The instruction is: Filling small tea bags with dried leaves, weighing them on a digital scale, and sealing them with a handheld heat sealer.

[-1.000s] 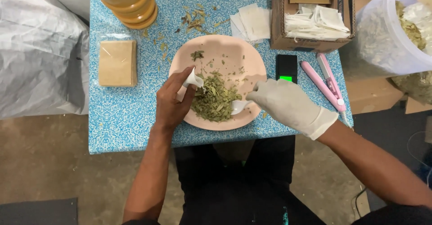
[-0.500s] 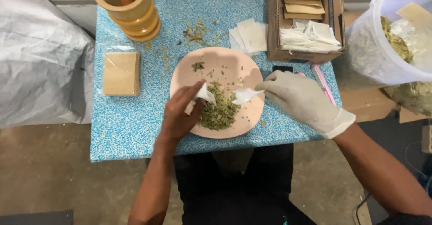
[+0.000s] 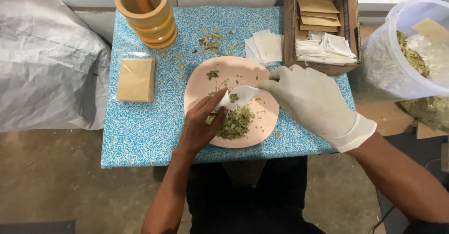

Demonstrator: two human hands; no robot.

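While both hands meet over the pink plate [image 3: 262, 131], which sits on the blue speckled desk [image 3: 140, 135] close to its near edge and right of the middle, the bare left hand [image 3: 199, 126] pinches the lower left end of a small white sachet [image 3: 236, 97] between thumb and fingertips, closed on it. The gloved right hand [image 3: 311, 100] comes in from the right, its fingers drawn together on the sachet's other end, so the sachet is held between the two hands just above the plate, with a few green flakes lying in its open top. Below it a loose heap of dried green leaves [image 3: 234, 124] lies on the near half of the plate, and a smaller pinch of leaf sits near the plate's far rim. At the far left corner of the desk stands a wooden mortar [image 3: 146, 16] with its pestle upright inside. A flat tan packet in clear wrap [image 3: 136, 79] lies near the left edge. Leaf crumbs are scattered between mortar and plate. A few white empty sachets [image 3: 265, 44] lie just beyond the plate, beside a cardboard box [image 3: 348, 25] at the far right corner that holds brown envelopes and more white sachets. Off the desk's right edge is a clear plastic tub [image 3: 388, 70] of dried leaves.
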